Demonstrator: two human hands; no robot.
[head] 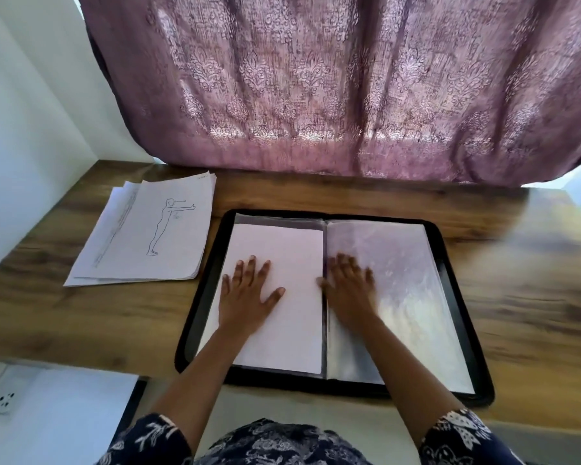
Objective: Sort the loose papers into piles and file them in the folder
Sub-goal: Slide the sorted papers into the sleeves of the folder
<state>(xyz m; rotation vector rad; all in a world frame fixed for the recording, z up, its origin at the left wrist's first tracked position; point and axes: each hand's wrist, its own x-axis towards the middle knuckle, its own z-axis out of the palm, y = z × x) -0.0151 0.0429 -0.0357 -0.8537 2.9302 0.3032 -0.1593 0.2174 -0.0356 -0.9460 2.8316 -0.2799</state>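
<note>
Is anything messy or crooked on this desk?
Only the pile of loose papers left of the folder: it lies tilted to the desk edge, with its sheets fanned out, not squared up. The folder lies open and flat, the left hand and right hand spread on its pages.

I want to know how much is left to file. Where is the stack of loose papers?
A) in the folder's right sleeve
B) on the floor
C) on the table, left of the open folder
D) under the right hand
C: the stack of loose papers, topped by a figure drawing, lies on the table left of the open folder.
</note>
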